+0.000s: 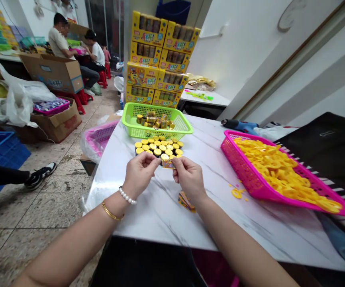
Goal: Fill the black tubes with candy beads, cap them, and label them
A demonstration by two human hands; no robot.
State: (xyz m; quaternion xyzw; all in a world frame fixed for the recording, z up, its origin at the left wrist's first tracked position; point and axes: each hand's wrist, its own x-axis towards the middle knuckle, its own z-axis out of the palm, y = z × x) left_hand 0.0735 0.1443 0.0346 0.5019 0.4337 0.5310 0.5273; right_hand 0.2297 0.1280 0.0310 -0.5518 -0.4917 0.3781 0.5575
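A small printed label [168,164], yellow with coloured patterns, is stretched between my two hands over the table. My left hand [141,171], with a pearl bracelet and a gold bangle on its wrist, is closed in a pinch at the label's left edge. At the other edge, my right hand [189,175] pinches the label between thumb and fingers. Just beyond them stand several small dark jars with yellow lids [157,152], packed in rows. A fanned pile of similar labels [186,201] lies below my right hand, partly hidden by it.
Behind the jars, a green basket [127,126] holds labelled jars, with stacked yellow boxes [144,75] beyond. On the right, a pink basket [250,181] is heaped with yellow plastic pieces [268,167]. A blue tool [240,126] lies behind it. Two seated people work at the back left.
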